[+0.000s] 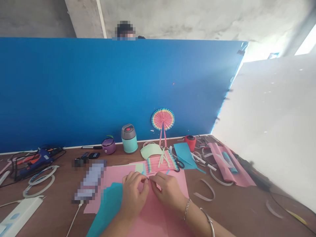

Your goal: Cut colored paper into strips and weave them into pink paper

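Note:
My left hand (133,194) and my right hand (168,191) meet over a pink paper sheet (158,220) at the table's near edge. Both hands have fingers curled in a pinch, touching at the fingertips on a small pink strip or fold (148,178); what exactly is pinched is too small to name. A teal paper sheet (108,207) lies under my left wrist. Just beyond the hands lies a pleated multicoloured paper piece (160,163) with loose pale strips on it. A finished round rainbow paper fan (163,119) stands against the blue partition.
A teal flask (129,138), purple pot (109,145) and red object (190,142) stand at the back. A glue gun (37,159) with cables lies left, white rings (39,181) near it. Scissors (181,163), teal paper and pink sheets (229,164) lie right. Another person's head shows above the blue partition (98,89).

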The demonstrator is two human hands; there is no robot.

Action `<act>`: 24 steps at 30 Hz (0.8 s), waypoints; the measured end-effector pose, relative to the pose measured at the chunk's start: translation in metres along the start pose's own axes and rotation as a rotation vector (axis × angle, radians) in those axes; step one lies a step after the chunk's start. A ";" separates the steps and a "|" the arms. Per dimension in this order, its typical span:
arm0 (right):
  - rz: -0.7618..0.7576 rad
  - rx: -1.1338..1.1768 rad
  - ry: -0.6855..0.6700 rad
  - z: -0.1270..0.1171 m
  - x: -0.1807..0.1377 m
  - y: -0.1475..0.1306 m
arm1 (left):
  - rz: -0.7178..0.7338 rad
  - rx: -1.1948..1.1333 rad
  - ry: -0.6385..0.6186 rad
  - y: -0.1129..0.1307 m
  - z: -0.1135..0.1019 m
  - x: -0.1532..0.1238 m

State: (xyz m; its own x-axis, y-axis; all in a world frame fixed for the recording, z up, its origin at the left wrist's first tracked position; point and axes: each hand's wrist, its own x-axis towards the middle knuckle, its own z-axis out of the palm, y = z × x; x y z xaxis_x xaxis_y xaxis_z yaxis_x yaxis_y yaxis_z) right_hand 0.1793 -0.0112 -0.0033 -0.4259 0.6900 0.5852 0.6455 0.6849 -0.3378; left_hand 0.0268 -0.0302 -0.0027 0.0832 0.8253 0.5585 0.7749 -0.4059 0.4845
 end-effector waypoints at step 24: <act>-0.026 -0.031 -0.025 0.000 -0.001 -0.001 | -0.008 -0.001 -0.002 0.000 0.001 0.000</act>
State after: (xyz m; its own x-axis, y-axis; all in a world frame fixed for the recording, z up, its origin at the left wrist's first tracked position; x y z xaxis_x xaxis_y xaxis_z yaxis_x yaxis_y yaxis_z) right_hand 0.1789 -0.0125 -0.0031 -0.4580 0.6778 0.5752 0.6532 0.6955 -0.2994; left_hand 0.0271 -0.0297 -0.0029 0.0784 0.8296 0.5529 0.7748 -0.3996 0.4898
